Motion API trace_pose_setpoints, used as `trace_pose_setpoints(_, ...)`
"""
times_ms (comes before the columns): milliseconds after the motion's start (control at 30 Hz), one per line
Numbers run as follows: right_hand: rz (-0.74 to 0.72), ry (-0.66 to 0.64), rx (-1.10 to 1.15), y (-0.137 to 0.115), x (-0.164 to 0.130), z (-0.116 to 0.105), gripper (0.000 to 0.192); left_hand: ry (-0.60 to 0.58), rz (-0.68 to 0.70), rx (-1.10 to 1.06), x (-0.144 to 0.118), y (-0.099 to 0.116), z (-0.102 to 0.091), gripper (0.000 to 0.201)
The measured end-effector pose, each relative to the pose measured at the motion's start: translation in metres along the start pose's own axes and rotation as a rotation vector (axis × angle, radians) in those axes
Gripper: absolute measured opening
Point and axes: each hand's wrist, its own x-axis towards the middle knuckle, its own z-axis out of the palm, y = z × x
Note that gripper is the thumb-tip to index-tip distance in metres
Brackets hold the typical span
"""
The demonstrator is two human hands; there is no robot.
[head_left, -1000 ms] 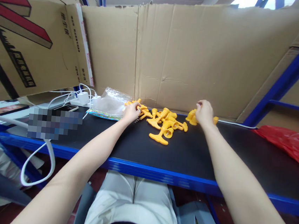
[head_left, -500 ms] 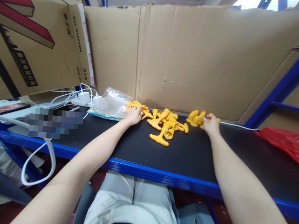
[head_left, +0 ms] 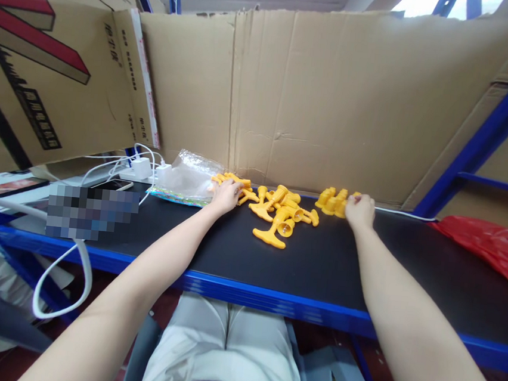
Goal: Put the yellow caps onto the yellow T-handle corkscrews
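My left hand (head_left: 227, 196) is closed over a heap of yellow T-shaped handles (head_left: 248, 196), its curled fingers among them; the fingertips are partly hidden. To the right of it lies a loose pile of yellow pieces (head_left: 275, 195) with T-shaped grips and flared, cup-like ends. One of these, a yellow T-handled piece (head_left: 270, 237), lies nearest the front edge. Farther right, several yellow pieces (head_left: 334, 202) stand upright side by side near the cardboard. At the right end of that row, my right hand (head_left: 360, 212) is closed on a yellow piece, mostly covered by the fingers.
A clear plastic bag (head_left: 189, 177) lies left of the handles. Beyond it are white chargers (head_left: 140, 167) with cables and a phone (head_left: 119, 186). A red plastic bag (head_left: 484, 245) rests at the right. Cardboard (head_left: 357, 98) walls the back; a blue beam (head_left: 266, 296) edges the black shelf.
My right hand has turned slightly and closed in against the upright row, covering more of the end piece. The left hand stays on its handles. The view has shifted slightly.
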Motion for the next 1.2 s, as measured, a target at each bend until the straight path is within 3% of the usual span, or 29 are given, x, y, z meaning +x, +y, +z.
trace_pose_setpoints(333,-0.028,0.05,-0.044,-0.031,-0.013,-0.019,0.022,-0.305,0.0,-0.018,-0.006,0.004,0.012,0.057)
trace_pose_setpoints(433,-0.152,0.078,-0.026,-0.049,-0.016,-0.021,0.023,-0.315,0.008,-0.04,-0.005,0.003,0.017,0.058)
trace_pose_setpoints(567,-0.44,0.087,0.085,-0.081,-0.028,-0.018,0.024,-0.288,0.031,-0.072,-0.002,0.002,0.023,0.051)
trace_pose_setpoints(667,-0.711,-0.064,0.152,-0.105,-0.046,-0.014,0.026,-0.248,0.063,-0.072,-0.001,0.002,0.027,0.046)
trace_pose_setpoints(800,-0.997,-0.322,0.004,-0.126,-0.073,-0.008,0.028,-0.164,0.087,-0.034,-0.001,0.004,0.031,0.041)
trace_pose_setpoints(967,-0.962,-0.538,-0.152,-0.128,-0.087,0.003,0.042,-0.115,0.104,0.031,-0.001,0.006,0.032,0.029)
trace_pose_setpoints(1200,-0.918,-0.565,-0.156,-0.123,-0.085,0.01,0.052,-0.104,0.099,0.015,-0.002,0.009,0.027,0.023)
